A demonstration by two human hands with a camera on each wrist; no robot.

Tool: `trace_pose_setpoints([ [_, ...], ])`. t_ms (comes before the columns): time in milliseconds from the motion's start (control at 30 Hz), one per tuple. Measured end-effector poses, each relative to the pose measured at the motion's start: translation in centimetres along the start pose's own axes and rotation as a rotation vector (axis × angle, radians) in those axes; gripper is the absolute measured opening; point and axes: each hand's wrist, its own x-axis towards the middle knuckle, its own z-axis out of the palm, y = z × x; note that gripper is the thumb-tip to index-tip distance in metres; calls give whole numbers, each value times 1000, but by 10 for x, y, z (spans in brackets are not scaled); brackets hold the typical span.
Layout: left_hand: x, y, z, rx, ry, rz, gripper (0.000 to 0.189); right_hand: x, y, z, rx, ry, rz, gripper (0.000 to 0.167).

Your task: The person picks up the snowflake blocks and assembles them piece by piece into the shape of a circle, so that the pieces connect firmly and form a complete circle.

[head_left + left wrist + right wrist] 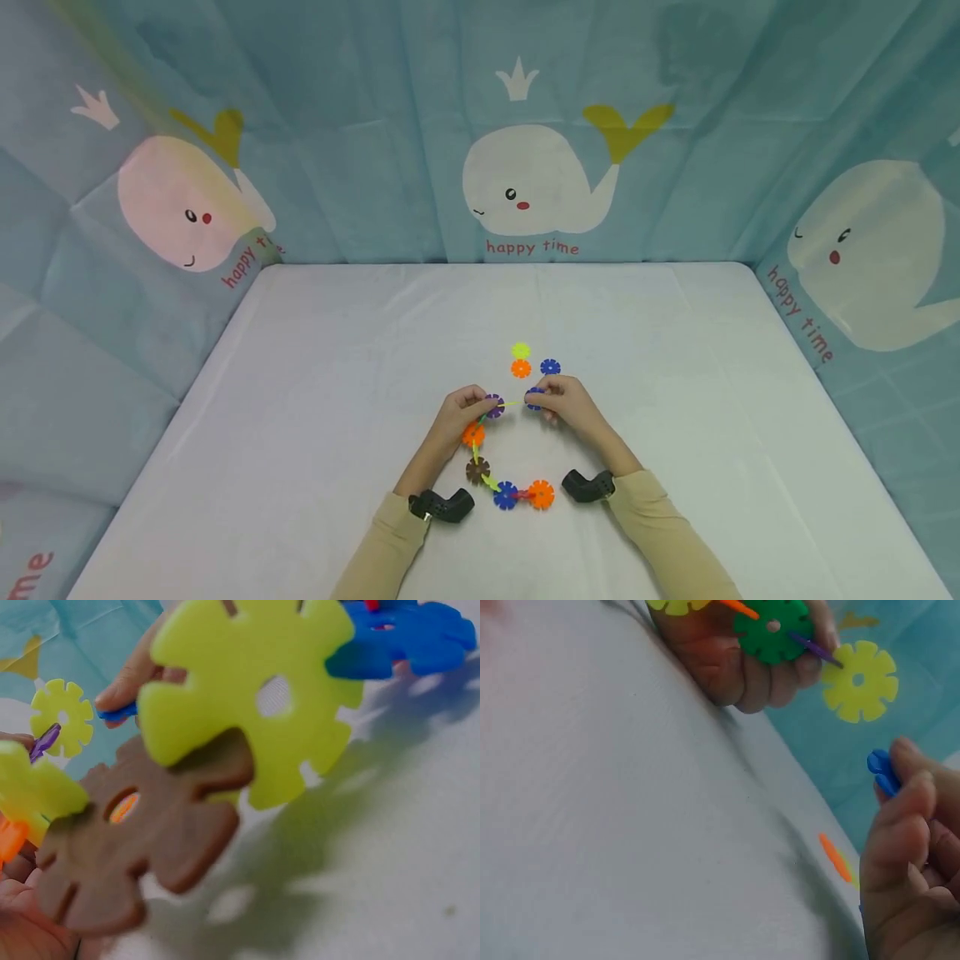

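Above the counter (pixel 337 350) | left hand (pixel 459 410): fingers pinch purple disc (pixel 495 406), presumably leaving yellow disc (pixel 871 675) free | right hand (pixel 572 404): fingers pinch blue disc (pixel 534 398), just apart

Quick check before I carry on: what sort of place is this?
Probably a screened-off tabletop play or recording space: blue fabric printed with whales hangs on three sides of a white-covered table, with colourful notched discs in use. Home or studio, I can't tell.
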Motion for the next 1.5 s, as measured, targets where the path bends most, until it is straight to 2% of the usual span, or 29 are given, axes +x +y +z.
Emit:
trace_pose_setpoints([
  [167, 0, -1, 0, 2, 3, 17, 16, 1, 1, 0, 195, -30, -5, 17],
  [333, -1, 3, -1, 5, -11, 20, 15, 0, 2, 3, 264, -80, -49, 18],
  [567, -11, 22, 5, 26, -21, 49, 14, -2, 2, 6, 371, -63, -73, 9],
  [667, -13, 25, 6, 17, -22, 48, 14, -2, 2, 5, 412, -59, -75, 9],
  [1067, -13, 25, 6, 21, -22, 27, 13, -3, 0, 4, 435, -57, -11, 9],
  [1333, -13, 25, 5, 34, -40, 40, 14, -3, 2, 6, 466, -48, 14, 12],
  [1500, -6, 11, 1, 24, -41, 33, 16, -3, 1, 6, 456, -40, 27, 8],
])
